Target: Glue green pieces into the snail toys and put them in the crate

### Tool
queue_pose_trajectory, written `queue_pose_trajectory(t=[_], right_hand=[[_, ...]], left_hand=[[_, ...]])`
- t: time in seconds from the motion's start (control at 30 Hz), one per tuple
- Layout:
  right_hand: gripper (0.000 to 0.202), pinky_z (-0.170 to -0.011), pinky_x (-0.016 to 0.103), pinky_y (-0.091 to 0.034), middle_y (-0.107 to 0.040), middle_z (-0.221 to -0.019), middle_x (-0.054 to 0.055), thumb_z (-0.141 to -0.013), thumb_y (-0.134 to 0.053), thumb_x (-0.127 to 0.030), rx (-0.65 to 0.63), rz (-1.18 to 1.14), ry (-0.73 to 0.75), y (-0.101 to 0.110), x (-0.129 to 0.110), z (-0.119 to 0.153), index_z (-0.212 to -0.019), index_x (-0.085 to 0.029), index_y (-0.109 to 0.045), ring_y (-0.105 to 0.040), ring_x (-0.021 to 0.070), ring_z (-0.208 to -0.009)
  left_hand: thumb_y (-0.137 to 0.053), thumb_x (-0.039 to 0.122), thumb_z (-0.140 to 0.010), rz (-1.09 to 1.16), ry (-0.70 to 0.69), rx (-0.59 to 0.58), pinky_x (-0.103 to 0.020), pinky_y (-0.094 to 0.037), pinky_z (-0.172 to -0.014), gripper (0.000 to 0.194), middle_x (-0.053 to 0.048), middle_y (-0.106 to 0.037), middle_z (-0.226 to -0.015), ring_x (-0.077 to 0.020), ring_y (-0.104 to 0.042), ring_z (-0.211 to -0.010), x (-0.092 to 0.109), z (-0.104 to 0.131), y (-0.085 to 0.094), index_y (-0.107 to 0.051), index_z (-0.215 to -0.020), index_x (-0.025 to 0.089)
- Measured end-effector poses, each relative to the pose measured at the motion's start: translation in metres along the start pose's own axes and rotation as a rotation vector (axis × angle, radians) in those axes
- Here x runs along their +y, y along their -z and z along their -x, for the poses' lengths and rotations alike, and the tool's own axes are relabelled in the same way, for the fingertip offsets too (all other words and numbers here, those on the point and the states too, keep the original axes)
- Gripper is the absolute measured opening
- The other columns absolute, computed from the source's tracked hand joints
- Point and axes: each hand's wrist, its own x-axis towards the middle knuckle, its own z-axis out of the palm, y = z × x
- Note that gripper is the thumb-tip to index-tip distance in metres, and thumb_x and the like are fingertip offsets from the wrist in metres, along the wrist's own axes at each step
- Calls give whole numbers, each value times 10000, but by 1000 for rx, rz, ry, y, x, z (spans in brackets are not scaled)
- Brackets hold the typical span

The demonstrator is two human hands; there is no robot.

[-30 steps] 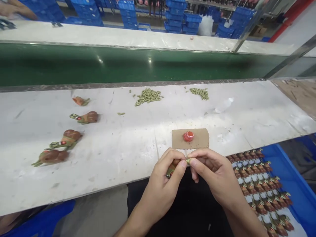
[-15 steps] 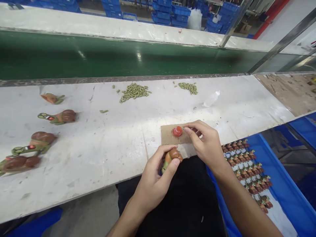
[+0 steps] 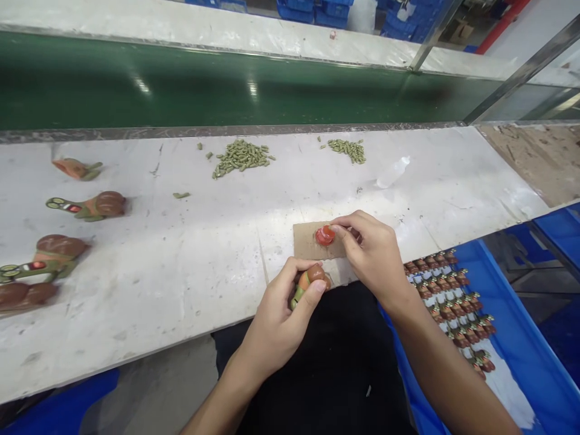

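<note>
My left hand (image 3: pixel 283 311) is wrapped round a brown, orange and green figurine (image 3: pixel 312 279) at the table's front edge. Thumb and fingers of my right hand (image 3: pixel 369 251) are pinched together at a red cap-like blob (image 3: pixel 325 235) on a piece of brown cardboard (image 3: pixel 304 243). What those fingertips hold is too small or hidden to make out. Two piles of small green pieces, a larger one (image 3: pixel 242 156) and a smaller one (image 3: pixel 348 149), lie farther back on the table.
Several figurines (image 3: pixel 109 204) lie at the left of the white table (image 3: pixel 217 241). A clear bottle (image 3: pixel 393 172) lies behind my right hand. A blue crate (image 3: pixel 512 320) with rows of figurines stands at the right. A green belt (image 3: pixel 190 90) runs behind.
The view has shifted slightly, so the table's things sit a little higher and farther left. My right fingertips are now at the red blob's top edge. My left hand still holds the figurine.
</note>
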Motion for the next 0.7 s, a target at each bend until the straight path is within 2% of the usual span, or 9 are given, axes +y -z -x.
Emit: queue_pose_trajectory(t=[0.13, 0.27, 0.33, 0.43, 0.7], right_hand=[[183, -809, 380, -620, -840, -988, 61, -1076, -705, -182, 52, -78, -40, 1, -6, 3, -991, -235, -858, -772, 242, -882], [82, -762, 370, -703, -879, -987, 48, -1066, -830, -302, 79, -446, -286, 1, -18, 19, -1018, -259, -881, -830, 244, -862], [103, -800, 383, -754, -896, -1016, 52, -1036, -898, -358, 70, -609, -383, -2, -23, 28, -1019, -257, -899, -860, 249, -883], [157, -910, 411, -785, -904, -1143, 62, -990, -970, -416, 55, -723, -444, -7, -27, 40, -1002, -265, -925, -884, 261, -975], [32, -894, 347, -776, -898, -1077, 44, -1015, -923, -305, 36, -799, -486, -16, -27, 52, -997, -288, -942, -881, 221, -924]], left_hand=[[-661, 450, -1213, 16, 3, 13, -295, -559, -890, 151, 17, -714, -1042, -175, -698, -962, -3, 1, 1, -689, -1193, 303], [-680, 464, -1203, 20, -10, 28, -307, -564, -893, 160, 6, -718, -1065, -191, -695, -987, -4, 3, 1, -702, -1228, 307], [-686, 452, -1201, 31, -37, 50, -312, -574, -900, 153, -2, -730, -1079, -195, -699, -993, -5, 4, 1, -711, -1243, 307], [-705, 426, -1190, 41, -65, 77, -323, -596, -900, 143, -19, -748, -1107, -205, -714, -993, -6, 4, 0, -720, -1250, 297], [-723, 386, -1182, 51, -93, 47, -289, -612, -912, 103, -5, -746, -1099, -185, -730, -999, -5, 4, 1, -729, -1235, 298]])
